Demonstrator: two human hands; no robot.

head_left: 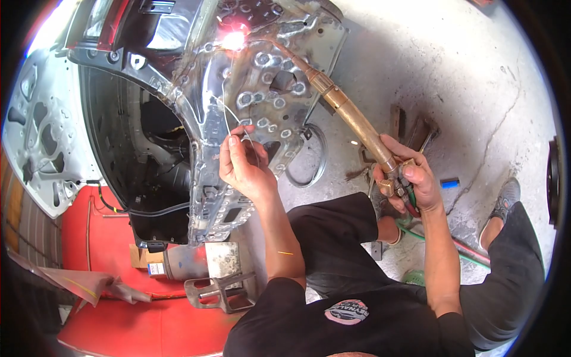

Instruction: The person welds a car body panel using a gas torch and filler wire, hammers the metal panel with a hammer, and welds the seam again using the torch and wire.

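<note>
My left hand (pixel 247 160) pinches a thin pale wire (pixel 225 101), which runs up toward a bright glow (pixel 234 40) on the metal car body panel (pixel 250 77). Around the valve end of a brass torch (pixel 354 119), my right hand (pixel 410 175) is closed. The torch slants up and left, its narrow bent tip reaching the glow. Glare hides the exact spot where tip, wire and metal meet. Several round weld marks dot the panel below the glow.
A coil of wire (pixel 324 157) hangs beside the panel. Green and red hoses (pixel 470 253) trail across the concrete floor. A blue object (pixel 450 184) lies near my right hand. At lower left are a red panel (pixel 119 321), a metal cylinder (pixel 184 262) and a steel bracket (pixel 223 293).
</note>
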